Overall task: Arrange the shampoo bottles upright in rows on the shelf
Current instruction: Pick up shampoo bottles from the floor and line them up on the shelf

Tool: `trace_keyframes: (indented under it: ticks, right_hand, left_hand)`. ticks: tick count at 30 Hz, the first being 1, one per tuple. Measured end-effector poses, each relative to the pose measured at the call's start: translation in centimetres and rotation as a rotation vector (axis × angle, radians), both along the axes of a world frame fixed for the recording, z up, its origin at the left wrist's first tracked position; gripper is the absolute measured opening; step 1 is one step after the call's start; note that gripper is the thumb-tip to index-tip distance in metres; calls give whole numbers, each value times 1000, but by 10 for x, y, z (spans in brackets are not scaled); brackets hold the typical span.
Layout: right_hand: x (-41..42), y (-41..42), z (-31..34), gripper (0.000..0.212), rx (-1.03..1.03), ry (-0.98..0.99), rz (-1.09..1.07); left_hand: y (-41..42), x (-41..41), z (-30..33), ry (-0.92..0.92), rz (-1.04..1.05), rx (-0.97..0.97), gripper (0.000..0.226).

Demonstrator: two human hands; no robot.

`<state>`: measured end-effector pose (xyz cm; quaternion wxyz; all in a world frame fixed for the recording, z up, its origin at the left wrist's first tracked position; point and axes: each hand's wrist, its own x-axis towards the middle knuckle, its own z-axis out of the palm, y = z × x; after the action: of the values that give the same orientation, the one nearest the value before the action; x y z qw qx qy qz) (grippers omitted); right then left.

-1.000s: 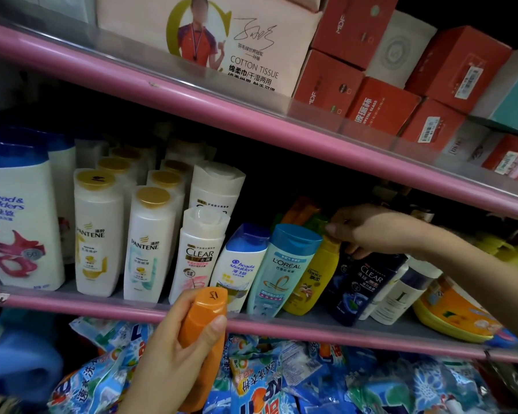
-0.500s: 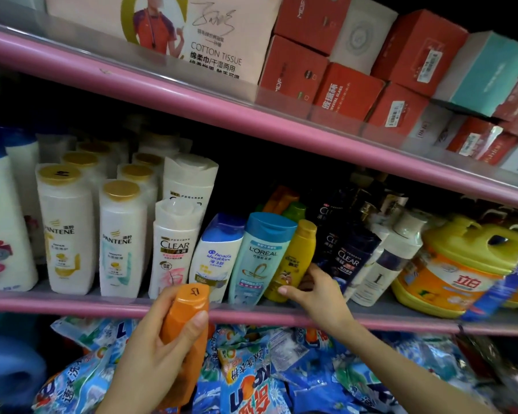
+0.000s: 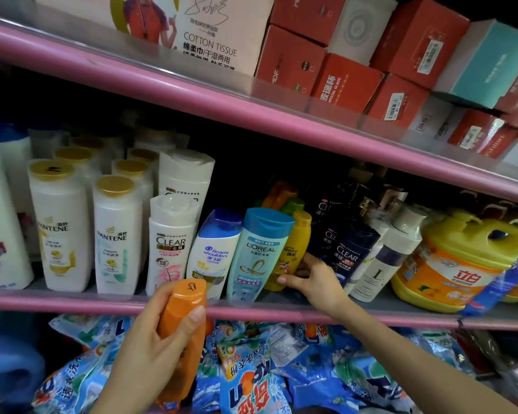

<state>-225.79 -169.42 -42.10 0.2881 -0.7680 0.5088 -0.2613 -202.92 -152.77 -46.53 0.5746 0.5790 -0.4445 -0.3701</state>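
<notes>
The left hand [image 3: 150, 348] is wrapped around an orange bottle [image 3: 182, 333], thumb across its front, just below the pink shelf edge [image 3: 72, 300]. The right hand [image 3: 314, 279] pinches the yellow bottle [image 3: 293, 249] low down, right beside the L'Oreal bottle [image 3: 257, 252] above that edge.

The held bottle [image 3: 182, 333] is plain orange. The Pantene bottles [image 3: 118, 234] are white with gold caps; the shelf edge [image 3: 72, 301] pink. The dim back-row bottles [image 3: 323, 213] look navy, perhaps black.
</notes>
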Motion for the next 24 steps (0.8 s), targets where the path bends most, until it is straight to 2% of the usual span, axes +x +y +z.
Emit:
trace_keyframes:
  ticks: [8, 10, 13, 16, 17, 20, 22, 24]
  right_hand:
    - [-17, 28, 12, 42, 85, 175, -41]
    - [-27, 47, 19, 45, 120, 245, 56]
    - [-44, 73, 35, 70, 169, 402, 309]
    - [-55, 91, 52, 89, 207, 351, 450]
    - [-57, 94, 59, 88, 243, 266, 473]
    - [-57, 88, 68, 58, 213, -17, 408]
    - [-57, 74, 66, 46, 86, -83, 270]
    - [-55, 58, 63, 41, 15, -83, 226]
  left_hand:
    - [19, -26, 8, 11, -78, -4, 30]
    - [19, -42, 21, -37, -133, -5, 34]
    - [9, -70, 54, -191, -187, -24, 33]
    - [-6, -97, 100, -368, -214, -107, 28]
    - [-14, -104, 116, -409, -207, -125, 25]
    - [-42, -116, 159, -531, -178, -132, 23]
    - [-58, -117, 180, -646, -169, -126, 25]
    - [-71, -116, 192, -740, -178, -101, 29]
